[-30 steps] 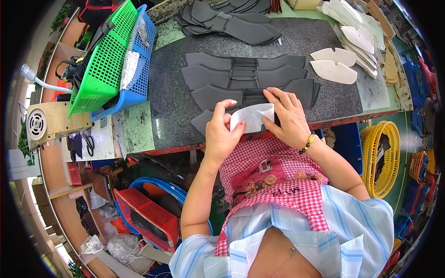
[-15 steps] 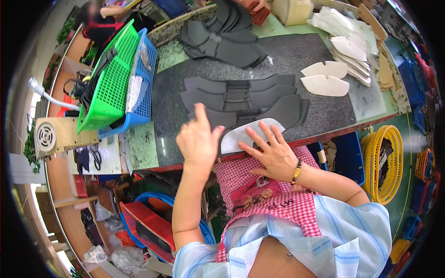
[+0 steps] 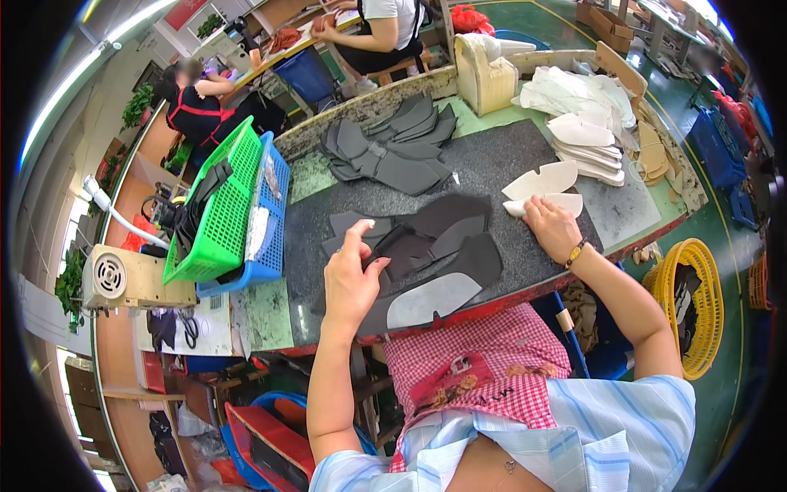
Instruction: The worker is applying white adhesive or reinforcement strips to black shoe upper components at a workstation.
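My right hand [image 3: 554,230] reaches out to the nearer of two white cut pieces [image 3: 512,208], its fingers close together on that piece. The other white piece [image 3: 541,179] lies just beyond it. My left hand [image 3: 352,279] is over the dark pieces, index finger and thumb apart, the remaining fingers curled. Beneath and beside it lie several dark grey shaped pieces [image 3: 447,217], overlapping and partly bent up. A pale grey-white patch [image 3: 434,299] lies on the nearest dark piece [image 3: 484,262], by the table's front edge.
Stacked dark pieces [image 3: 385,160] and white pieces [image 3: 586,152] lie farther back. Green [image 3: 234,197] and blue [image 3: 277,176] baskets stand at the left beside a beige machine [image 3: 123,277]. A yellow basket [image 3: 709,328] is at the right. Two people [image 3: 389,33] sit beyond the table.
My right hand has left the pale patch and moved right and away to the white pieces. The dark pieces have shifted and overlap more. My left hand keeps nearly the same pose.
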Tool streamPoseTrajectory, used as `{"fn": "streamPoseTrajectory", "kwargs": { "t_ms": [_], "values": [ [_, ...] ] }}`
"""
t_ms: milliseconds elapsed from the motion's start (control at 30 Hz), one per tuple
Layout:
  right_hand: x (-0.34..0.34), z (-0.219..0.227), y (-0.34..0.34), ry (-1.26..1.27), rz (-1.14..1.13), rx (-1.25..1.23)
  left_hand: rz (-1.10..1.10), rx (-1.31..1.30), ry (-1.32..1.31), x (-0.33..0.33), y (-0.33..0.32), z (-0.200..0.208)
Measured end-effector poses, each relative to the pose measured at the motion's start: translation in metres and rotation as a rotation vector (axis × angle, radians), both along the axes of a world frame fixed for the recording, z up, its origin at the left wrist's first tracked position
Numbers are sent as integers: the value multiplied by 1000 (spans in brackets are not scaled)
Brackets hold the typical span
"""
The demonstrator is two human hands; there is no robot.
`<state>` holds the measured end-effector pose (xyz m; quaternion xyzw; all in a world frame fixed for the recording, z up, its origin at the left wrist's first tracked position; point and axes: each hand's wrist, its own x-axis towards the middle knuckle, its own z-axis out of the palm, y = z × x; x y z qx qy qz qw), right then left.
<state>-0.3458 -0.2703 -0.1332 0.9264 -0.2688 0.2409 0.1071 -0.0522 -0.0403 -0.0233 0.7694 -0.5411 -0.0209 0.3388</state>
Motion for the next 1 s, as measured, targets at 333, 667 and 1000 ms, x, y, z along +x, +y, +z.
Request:
{"fn": "streamPoseTrajectory", "kwargs": {
  "t_ms": [333,667,1000],
  "values": [
    [31,122,71,-195,593,660,-202,-267,494,-75,11,-28],
    [76,108,139,-605,302,868,-96,-380,237,-106,0,-27],
    [66,91,132,-530,364,1771,-238,-321,1158,-106,19,-16]
  ]
}}
